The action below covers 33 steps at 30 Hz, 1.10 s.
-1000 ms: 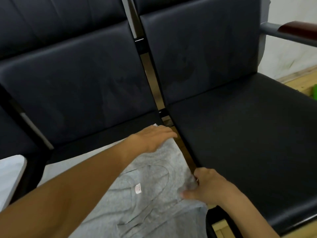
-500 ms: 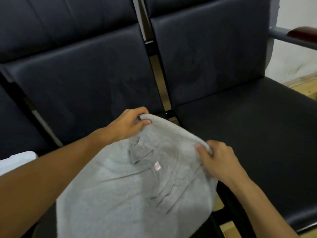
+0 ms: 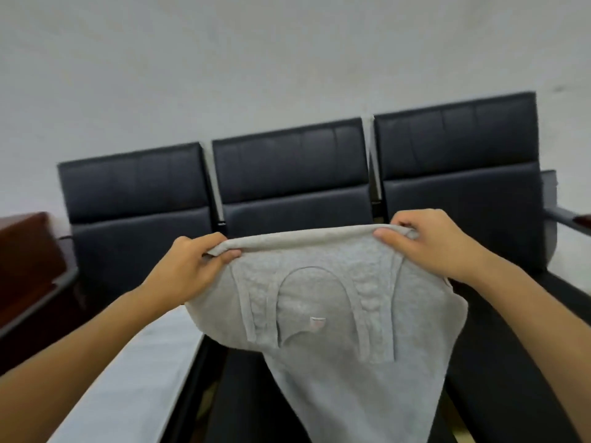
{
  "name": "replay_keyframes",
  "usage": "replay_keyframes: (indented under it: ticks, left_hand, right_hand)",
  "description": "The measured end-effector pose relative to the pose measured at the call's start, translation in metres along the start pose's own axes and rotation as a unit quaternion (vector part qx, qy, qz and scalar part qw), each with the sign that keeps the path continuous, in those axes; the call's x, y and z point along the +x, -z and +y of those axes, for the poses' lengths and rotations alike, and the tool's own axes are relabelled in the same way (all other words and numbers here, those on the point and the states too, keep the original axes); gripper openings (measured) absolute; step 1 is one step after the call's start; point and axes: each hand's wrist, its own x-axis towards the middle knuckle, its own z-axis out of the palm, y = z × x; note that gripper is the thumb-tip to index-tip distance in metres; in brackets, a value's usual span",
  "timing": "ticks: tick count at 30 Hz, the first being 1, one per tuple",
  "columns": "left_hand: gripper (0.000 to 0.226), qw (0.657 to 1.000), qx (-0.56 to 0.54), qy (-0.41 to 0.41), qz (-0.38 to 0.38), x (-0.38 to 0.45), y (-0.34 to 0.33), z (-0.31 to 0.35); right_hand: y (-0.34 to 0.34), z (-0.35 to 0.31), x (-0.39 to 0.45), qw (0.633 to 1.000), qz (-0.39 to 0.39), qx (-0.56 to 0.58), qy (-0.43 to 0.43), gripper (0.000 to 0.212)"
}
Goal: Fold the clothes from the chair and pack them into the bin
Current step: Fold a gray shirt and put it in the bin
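Now, garment: grey tank top [image 3: 339, 314], held up in the air in front of the chair row [image 3: 294, 174], top edge stretched btwn both hands, rest hanging down and tapering toward the bottom of view.
L hand [image 3: 192, 266]: pinches the top's left end, thumb over the edge, fingers curled behind the fabric.
R hand [image 3: 438, 244]: grips the top's right end, thumb in front, fingers wrapped over the rolled edge.
Top detail: neckline arc and straps face the camera; small white label [image 3: 317, 323] just under the neckline.
Chair row: three black padded seats w/ backrests, against a pale wall [image 3: 256, 59]; top hangs over the middle and right seats, not touching the backrests.
White cloth [image 3: 134, 378]: lies flat on the left seat, below L forearm.
Brown wood piece [image 3: 22, 251]: left of the chair row, blurred, can't tell what it is.
Armrest [image 3: 566, 219]: at the row's right end, beyond R hand.
Bin: can't tell where.
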Motion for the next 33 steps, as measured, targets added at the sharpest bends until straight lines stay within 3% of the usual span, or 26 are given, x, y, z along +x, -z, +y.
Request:
replay_keyframes:
  ticks: [6,9,15,20,24,26,30,33]
  left_hand:
    - [0.035,0.996,-0.088,0.024,0.014,-0.018,0.101,0.041]
    - [0.014,0.991,-0.129,0.017,0.011,-0.032,0.134,0.064]
    - [0.023,0.986,-0.161,0.044,-0.011,-0.043,0.14,0.068]
    - [0.023,0.967,-0.206,0.119,-0.097,-0.044,0.084,0.029]
    - [0.026,0.946,-0.2,0.18,-0.184,-0.055,-0.004,-0.026]
    - [0.028,0.941,-0.188,0.21,-0.188,-0.065,-0.056,-0.056]
    - [0.04,0.955,-0.107,0.202,-0.19,-0.076,-0.141,-0.117]
    - [0.032,0.961,-0.034,0.181,-0.205,-0.066,-0.182,-0.152]
  right_hand:
    - [0.049,-0.087,-0.011,0.996,0.008,0.004,0.09,0.039]
    - [0.08,-0.123,-0.029,0.995,-0.033,0.016,0.093,0.039]
    - [0.099,-0.143,-0.029,0.989,-0.132,0.022,0.059,0.031]
    - [0.057,-0.096,-0.011,0.96,-0.277,0.016,-0.049,0.026]
    - [-0.019,-0.014,0.006,0.94,-0.324,0.0,-0.108,0.027]
    - [-0.068,0.035,0.012,0.939,-0.325,-0.015,-0.112,0.028]
    - [-0.146,0.113,0.022,0.961,-0.257,-0.049,-0.087,0.036]
    - [-0.179,0.149,0.041,0.965,-0.219,-0.128,-0.06,0.034]
